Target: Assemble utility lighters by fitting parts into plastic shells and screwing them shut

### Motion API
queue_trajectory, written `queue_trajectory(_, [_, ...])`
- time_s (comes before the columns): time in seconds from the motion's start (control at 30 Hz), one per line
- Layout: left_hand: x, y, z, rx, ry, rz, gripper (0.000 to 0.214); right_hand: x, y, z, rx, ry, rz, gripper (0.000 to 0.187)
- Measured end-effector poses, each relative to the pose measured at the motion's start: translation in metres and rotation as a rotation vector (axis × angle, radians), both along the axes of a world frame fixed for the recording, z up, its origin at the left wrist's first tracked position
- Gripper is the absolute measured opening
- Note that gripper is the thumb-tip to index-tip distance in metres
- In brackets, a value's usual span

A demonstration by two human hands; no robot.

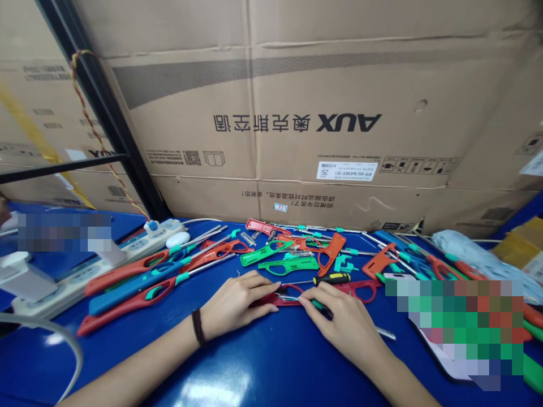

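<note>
My left hand (237,299) is closed on a red lighter casing half (285,303), fingers along its far side and thumb in front. My right hand (339,311) pinches at the casing's other end, where a thin pale wire-like piece (291,297) shows between the hands. Part of the casing is hidden by my fingers. Just beyond them lies a yellow-and-black screwdriver (333,278), its shaft pointing left. Another red casing half (360,290) rests past my right hand, and a flat metal strip (386,333) sticks out to its right.
Whole stick lighters (131,291) lie at left beside a white power strip (138,246). Green casing halves (292,264) and orange casing halves (333,254) are heaped at the back. A phone (441,353) lies at right. A large cardboard box (275,85) stands behind the blue table (271,367).
</note>
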State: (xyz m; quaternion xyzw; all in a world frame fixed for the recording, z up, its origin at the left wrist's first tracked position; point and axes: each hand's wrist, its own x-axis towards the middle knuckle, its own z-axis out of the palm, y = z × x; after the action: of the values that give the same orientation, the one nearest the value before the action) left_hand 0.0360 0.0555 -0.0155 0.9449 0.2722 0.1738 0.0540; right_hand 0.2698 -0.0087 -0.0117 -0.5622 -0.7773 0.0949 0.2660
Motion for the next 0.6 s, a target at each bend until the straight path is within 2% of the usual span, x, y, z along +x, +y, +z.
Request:
queue_trajectory(0.3, [0.0013,0.0017,-0.0023,-0.069,-0.079,-0.016,0.041,-0.0002,0.0022,-0.0057,0.061,0.003,-0.004,0.022])
queue_trajectory(0.5, [0.0008,0.0014,-0.0018,-0.092,-0.076,-0.006,0.04,-0.0003,0.0004,-0.0015,0.044,-0.048,-0.057,0.02])
queue_trajectory(0.6, [0.0008,0.0013,-0.0008,-0.097,-0.071,-0.013,0.038,-0.0013,-0.0005,-0.0001,0.027,-0.037,-0.022,0.02])
